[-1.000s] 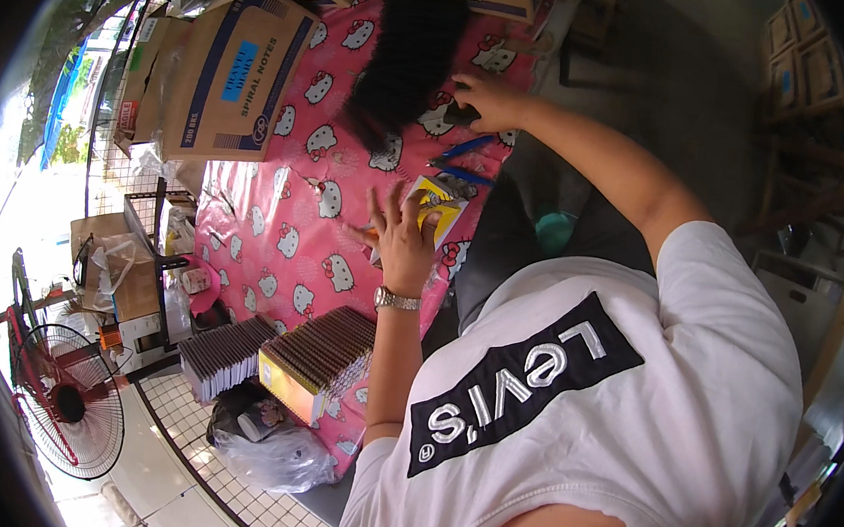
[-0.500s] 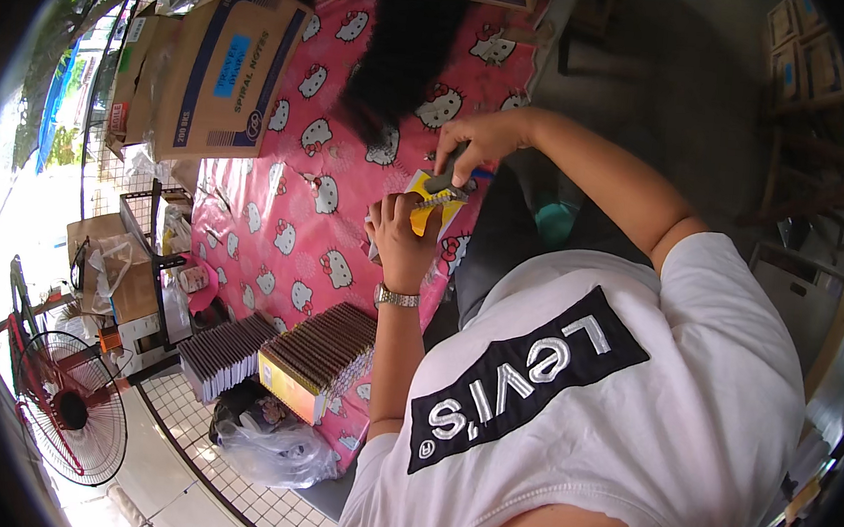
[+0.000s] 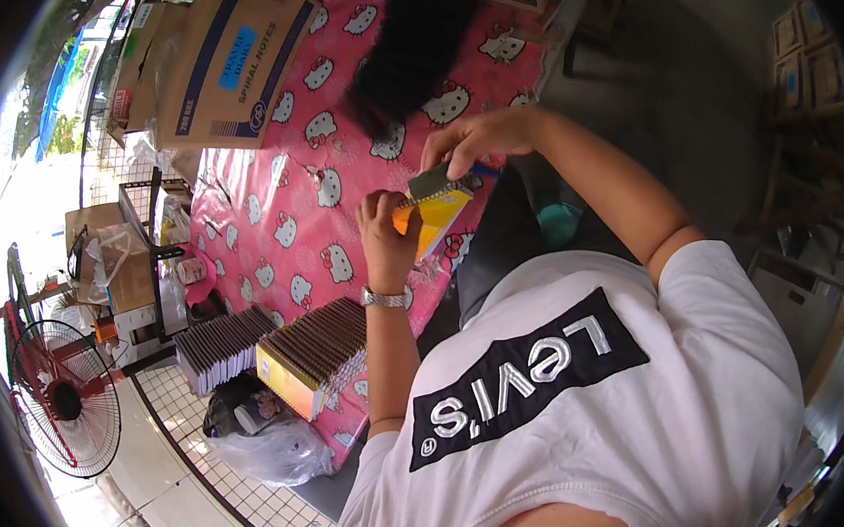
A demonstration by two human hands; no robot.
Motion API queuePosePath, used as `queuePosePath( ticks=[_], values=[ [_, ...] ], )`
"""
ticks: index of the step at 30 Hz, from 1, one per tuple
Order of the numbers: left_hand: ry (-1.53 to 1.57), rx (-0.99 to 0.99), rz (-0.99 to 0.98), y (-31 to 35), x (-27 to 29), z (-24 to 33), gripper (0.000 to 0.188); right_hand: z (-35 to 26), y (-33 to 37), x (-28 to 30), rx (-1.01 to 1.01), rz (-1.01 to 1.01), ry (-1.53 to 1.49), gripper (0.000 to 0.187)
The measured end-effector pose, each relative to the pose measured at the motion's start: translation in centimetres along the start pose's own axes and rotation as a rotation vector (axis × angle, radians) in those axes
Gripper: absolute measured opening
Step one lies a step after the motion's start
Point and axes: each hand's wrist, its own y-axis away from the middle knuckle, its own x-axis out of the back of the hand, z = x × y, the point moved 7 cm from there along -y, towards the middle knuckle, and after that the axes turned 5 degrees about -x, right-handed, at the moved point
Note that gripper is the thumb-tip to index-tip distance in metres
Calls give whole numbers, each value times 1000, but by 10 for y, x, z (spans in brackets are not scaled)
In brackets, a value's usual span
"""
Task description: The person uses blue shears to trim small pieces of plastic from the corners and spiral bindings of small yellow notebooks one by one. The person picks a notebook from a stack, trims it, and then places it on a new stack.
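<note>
A yellow spiral notebook [image 3: 438,218] lies at the near edge of the pink patterned table cover [image 3: 295,191]. My left hand [image 3: 390,227], with a metal watch on the wrist, grips its left end, the thumb on the yellow cover. In my right hand [image 3: 480,138] is a dark grey block-shaped tool [image 3: 431,182], held along the notebook's coil-bound edge. The tool's far side is hidden by my fingers. A dense bunch of black, thin strands [image 3: 412,57] lies beyond my hands; I cannot tell exactly what they are.
Two rows of spiral notebooks [image 3: 313,354] stand at the table's left near corner, beside a clear plastic bag [image 3: 277,454]. A large cardboard box [image 3: 240,65] stands at the far left. A red-framed fan [image 3: 65,400] is at the left, and a teal container [image 3: 556,224] sits below the table.
The grey tool has turned flatter along the coil edge, and more of the yellow cover shows. My left hand has shifted slightly left, still gripping the notebook.
</note>
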Motion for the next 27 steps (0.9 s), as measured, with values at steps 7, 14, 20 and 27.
queuePosePath(
  ticks=[7,14,20,27],
  values=[
    [285,202,-67,9,-7,-37,25,-3,-17,-3,-57,34,159,38],
    [432,234,0,15,-12,-49,22,-2,-28,7,-31,113,419,39],
    [737,458,170,32,-12,-57,16,13,27,111,-63,1120,1080,54],
    [840,546,394,60,-21,-58,22,48,27,22,221,1100,1384,55]
  ],
)
